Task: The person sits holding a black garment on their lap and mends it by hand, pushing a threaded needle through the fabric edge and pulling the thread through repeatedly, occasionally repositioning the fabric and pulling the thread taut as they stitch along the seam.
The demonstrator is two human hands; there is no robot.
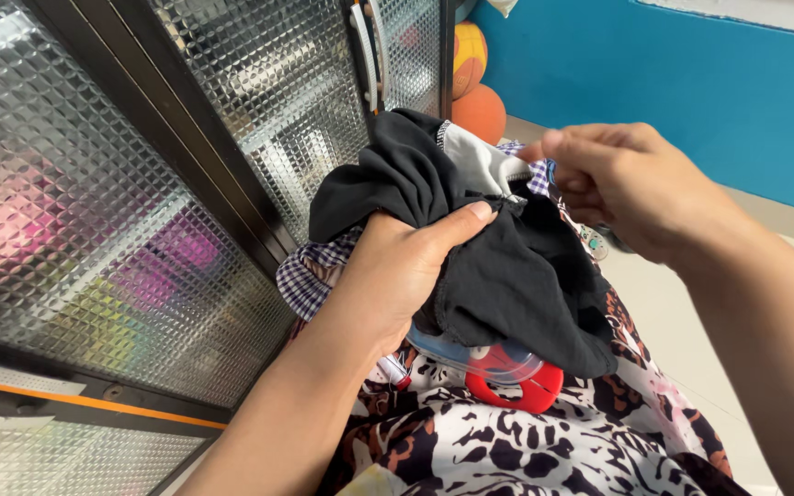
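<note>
Black garment (516,276): bunched dark cloth at centre frame, heaped on top of a pile of other fabrics; grey-white inner lining with a zip edge exposed at the upper fold.
Left hand (397,276): closed around the left side of the black garment, thumb pressed across the front fold, fingers hidden behind the cloth.
Right hand (627,188): raised at the garment's upper right, fingertips pinched together at the zip edge of the lining; exact contact point partly hidden by the knuckles.
Checked cloth (310,276): blue-and-white plaid, trapped beneath the black garment, spilling out at lower left and again near the right fingertips.
Red clip (516,386): red plastic piece with a clear blue-tinted part above it, just under the garment's lower hem, resting on the patterned fabric.
Patterned fabric (526,445): white, black and rust animal print, bottom layer of the pile, filling the lower frame.
Glass door (140,211): dark-framed textured panes at left, coloured shapes blurred behind; pale handles higher up, near the garment's top.
Balls (475,87): orange and yellow, against the blue wall (691,92), well apart from the hands.
Risk, slip: likely loss of the zip edge from so narrow a pinch, given loose, slack cloth.
Risk, snag: possible dragging of the checked cloth along with the garment, both being tangled together.
Risk, drop: possible dislodging of the red clip from the pile if the layers above shift.
</note>
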